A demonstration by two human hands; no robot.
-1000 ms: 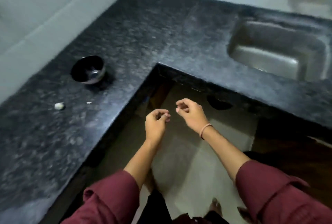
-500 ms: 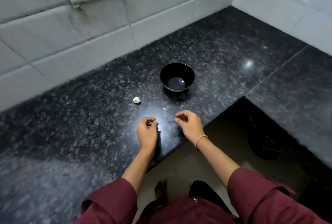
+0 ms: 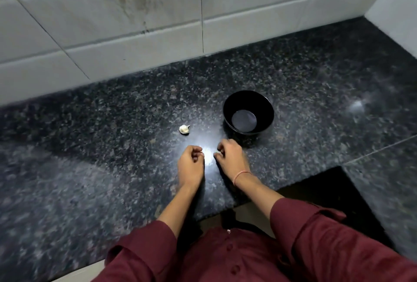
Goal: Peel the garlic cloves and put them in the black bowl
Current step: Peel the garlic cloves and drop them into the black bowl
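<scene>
Left hand (image 3: 190,164) and right hand (image 3: 230,157) hover curled near the tabletop's (image 3: 90,146) front edge; I cannot tell if they hold anything. Bowl (image 3: 267,110) just beyond, clove (image 3: 184,129) left, open granite around, tiled wall (image 3: 112,33) behind.

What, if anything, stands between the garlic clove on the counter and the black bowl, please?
Nothing visible: only bare countertop separates the garlic clove from the black bowl; the left hand and right hand lie nearer the person.

Black granite counter (image 3: 90,146), black bowl (image 3: 268,110), garlic clove (image 3: 184,129)
</scene>
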